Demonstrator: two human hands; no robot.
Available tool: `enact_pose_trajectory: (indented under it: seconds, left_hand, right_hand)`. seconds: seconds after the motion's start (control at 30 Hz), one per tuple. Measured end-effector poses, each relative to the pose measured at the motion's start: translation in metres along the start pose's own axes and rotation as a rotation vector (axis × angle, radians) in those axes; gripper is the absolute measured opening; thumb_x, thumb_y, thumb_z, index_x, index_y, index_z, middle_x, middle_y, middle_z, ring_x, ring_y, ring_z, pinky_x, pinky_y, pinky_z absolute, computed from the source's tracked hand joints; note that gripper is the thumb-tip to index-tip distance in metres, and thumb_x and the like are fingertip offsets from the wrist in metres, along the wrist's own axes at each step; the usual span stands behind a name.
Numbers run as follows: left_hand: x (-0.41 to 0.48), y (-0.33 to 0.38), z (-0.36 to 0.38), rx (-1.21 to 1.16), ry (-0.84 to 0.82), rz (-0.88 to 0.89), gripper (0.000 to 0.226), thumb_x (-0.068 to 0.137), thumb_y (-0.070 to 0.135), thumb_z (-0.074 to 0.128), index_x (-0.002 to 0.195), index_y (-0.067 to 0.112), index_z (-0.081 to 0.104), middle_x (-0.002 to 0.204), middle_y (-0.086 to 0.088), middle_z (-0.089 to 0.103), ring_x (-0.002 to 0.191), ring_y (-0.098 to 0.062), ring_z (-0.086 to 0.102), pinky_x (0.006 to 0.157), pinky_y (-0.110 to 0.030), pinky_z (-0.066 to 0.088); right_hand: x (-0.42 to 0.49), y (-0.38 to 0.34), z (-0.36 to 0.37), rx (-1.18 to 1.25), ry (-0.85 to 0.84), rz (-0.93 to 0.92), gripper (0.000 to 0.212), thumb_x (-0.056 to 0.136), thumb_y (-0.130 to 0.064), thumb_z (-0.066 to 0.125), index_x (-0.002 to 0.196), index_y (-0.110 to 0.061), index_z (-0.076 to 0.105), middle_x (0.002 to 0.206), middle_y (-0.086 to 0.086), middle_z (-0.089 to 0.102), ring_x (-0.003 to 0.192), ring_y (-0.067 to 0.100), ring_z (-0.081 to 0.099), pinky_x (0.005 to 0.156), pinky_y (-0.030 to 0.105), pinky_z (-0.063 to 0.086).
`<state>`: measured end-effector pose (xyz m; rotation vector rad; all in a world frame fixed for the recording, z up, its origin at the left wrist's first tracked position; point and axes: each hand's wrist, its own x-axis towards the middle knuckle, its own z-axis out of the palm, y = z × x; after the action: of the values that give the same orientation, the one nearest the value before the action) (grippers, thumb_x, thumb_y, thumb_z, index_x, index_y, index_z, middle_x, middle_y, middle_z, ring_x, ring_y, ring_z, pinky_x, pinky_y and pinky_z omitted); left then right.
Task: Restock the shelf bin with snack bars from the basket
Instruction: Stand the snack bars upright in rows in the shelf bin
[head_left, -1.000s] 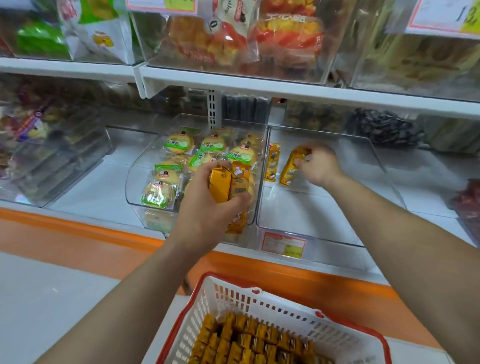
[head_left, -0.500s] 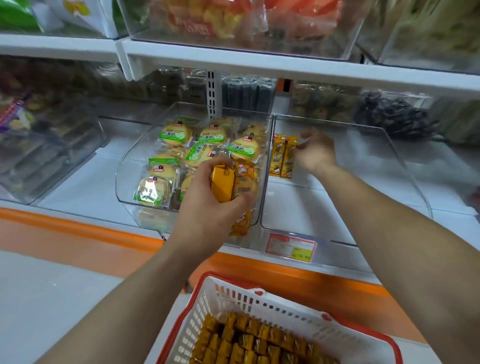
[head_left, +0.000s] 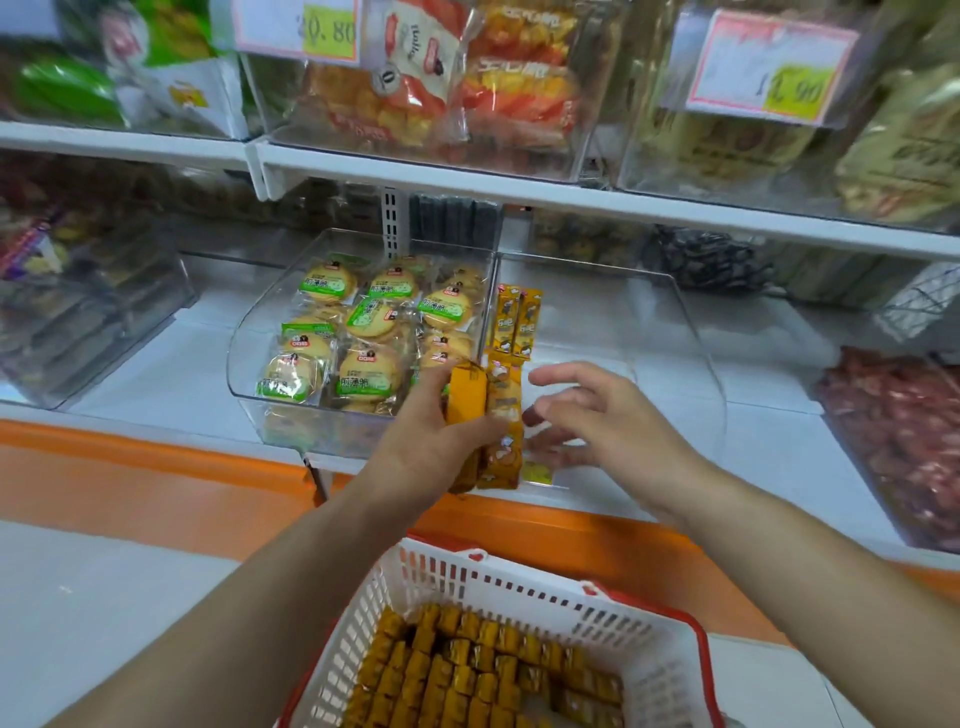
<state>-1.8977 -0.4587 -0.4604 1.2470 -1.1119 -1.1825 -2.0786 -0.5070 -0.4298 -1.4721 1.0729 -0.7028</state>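
My left hand (head_left: 431, 441) grips a small bundle of orange snack bars (head_left: 485, 415) upright in front of the shelf. My right hand (head_left: 587, 415) hovers just right of the bundle, fingers spread and empty. Two orange snack bars (head_left: 516, 322) lie side by side at the back left of the clear shelf bin (head_left: 691, 338). Below, a white basket (head_left: 524, 587) with a red rim holds several rows of the same orange bars (head_left: 467, 675).
A neighbouring clear bin (head_left: 244, 364) on the left holds round green-labelled biscuit packs (head_left: 363, 332). More clear bins with snacks stand at far left and far right. The upper shelf (head_left: 519, 192) carries bagged snacks and price tags. An orange ledge (head_left: 156, 467) runs under the shelf.
My right hand let go of the bars at the back of the bin and drew back toward the bundle in my left hand. The view tilted slightly.
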Motion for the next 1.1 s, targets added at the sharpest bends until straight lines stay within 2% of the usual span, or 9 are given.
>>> enact_pose_trajectory:
  seconds: [0.1, 0.2, 0.33, 0.47, 0.63, 0.73, 0.8, 0.93, 1.1]
  left_hand:
    - [-0.015, 0.003, 0.011, -0.003, -0.097, 0.042, 0.042, 0.091, 0.013, 0.075, 0.118, 0.040, 0.058, 0.097, 0.009, 0.078, 0.091, -0.012, 0.076, 0.070, -0.025, 0.061]
    - [-0.024, 0.005, 0.015, -0.001, -0.141, 0.051, 0.043, 0.089, 0.018, 0.076, 0.120, 0.043, 0.059, 0.100, 0.006, 0.078, 0.094, -0.015, 0.076, 0.072, -0.027, 0.062]
    - [-0.031, 0.006, 0.015, -0.025, -0.171, 0.038, 0.046, 0.077, 0.031, 0.079, 0.117, 0.045, 0.061, 0.102, 0.008, 0.078, 0.093, -0.016, 0.076, 0.070, -0.029, 0.062]
    - [-0.030, 0.005, 0.015, -0.128, -0.108, -0.007, 0.039, 0.076, 0.029, 0.076, 0.113, 0.030, 0.063, 0.101, 0.005, 0.079, 0.088, -0.022, 0.078, 0.069, -0.035, 0.063]
    - [-0.025, 0.005, 0.015, -0.152, -0.025, -0.024, 0.035, 0.080, 0.028, 0.075, 0.112, 0.024, 0.062, 0.098, -0.002, 0.079, 0.089, -0.026, 0.078, 0.061, -0.030, 0.060]
    - [-0.022, 0.002, 0.017, -0.119, 0.080, 0.014, 0.030, 0.085, 0.023, 0.078, 0.110, 0.014, 0.062, 0.092, -0.006, 0.078, 0.082, -0.022, 0.078, 0.058, -0.026, 0.058]
    - [-0.019, 0.000, 0.017, -0.113, 0.113, 0.031, 0.023, 0.090, 0.021, 0.076, 0.107, 0.012, 0.062, 0.083, -0.005, 0.077, 0.074, -0.020, 0.077, 0.057, -0.025, 0.056]
    - [-0.013, -0.001, 0.017, -0.067, 0.112, 0.057, 0.018, 0.090, 0.027, 0.076, 0.098, 0.016, 0.064, 0.071, 0.000, 0.073, 0.063, -0.016, 0.071, 0.055, -0.026, 0.055]
    - [-0.002, 0.002, 0.002, -0.059, 0.063, -0.051, 0.021, 0.096, 0.018, 0.067, 0.116, 0.015, 0.066, 0.104, -0.001, 0.078, 0.089, -0.023, 0.076, 0.062, -0.037, 0.057]
  right_hand:
    - [-0.012, 0.003, 0.003, 0.037, 0.011, 0.067, 0.031, 0.093, -0.035, 0.067, 0.121, -0.024, 0.060, 0.108, 0.011, 0.071, 0.082, 0.023, 0.073, 0.067, 0.033, 0.059]
    - [-0.018, 0.000, -0.004, 0.013, -0.012, 0.050, 0.038, 0.090, -0.038, 0.070, 0.125, -0.034, 0.056, 0.104, 0.007, 0.071, 0.078, 0.023, 0.073, 0.065, 0.034, 0.058]
    - [-0.024, -0.002, -0.013, 0.020, -0.079, 0.062, 0.031, 0.090, -0.030, 0.072, 0.118, -0.022, 0.062, 0.101, 0.014, 0.070, 0.073, 0.023, 0.071, 0.058, 0.030, 0.056]
    - [-0.024, -0.002, -0.021, 0.241, -0.002, 0.079, 0.022, 0.090, -0.016, 0.071, 0.107, -0.012, 0.057, 0.093, 0.013, 0.074, 0.067, 0.026, 0.071, 0.057, 0.031, 0.058]
    - [-0.018, 0.003, -0.032, 0.430, 0.018, 0.080, 0.017, 0.090, -0.004, 0.067, 0.102, -0.015, 0.069, 0.095, 0.015, 0.075, 0.086, 0.039, 0.074, 0.073, 0.036, 0.062]
    - [-0.019, 0.008, -0.027, 0.306, -0.058, 0.101, 0.008, 0.084, -0.011, 0.076, 0.090, -0.014, 0.071, 0.097, 0.015, 0.075, 0.086, 0.037, 0.075, 0.070, 0.036, 0.062]
    - [-0.019, 0.013, -0.022, 0.066, -0.079, 0.085, 0.020, 0.077, -0.028, 0.083, 0.090, -0.017, 0.071, 0.090, 0.008, 0.076, 0.078, 0.024, 0.074, 0.068, 0.033, 0.059]
    - [-0.018, 0.014, -0.013, -0.003, -0.153, 0.032, 0.038, 0.084, -0.024, 0.080, 0.117, -0.023, 0.061, 0.095, 0.004, 0.077, 0.082, 0.020, 0.075, 0.065, 0.026, 0.056]
    - [-0.007, 0.004, -0.022, -0.042, -0.083, -0.063, 0.054, 0.085, -0.007, 0.076, 0.126, -0.036, 0.057, 0.102, 0.007, 0.069, 0.082, 0.026, 0.075, 0.067, 0.037, 0.061]
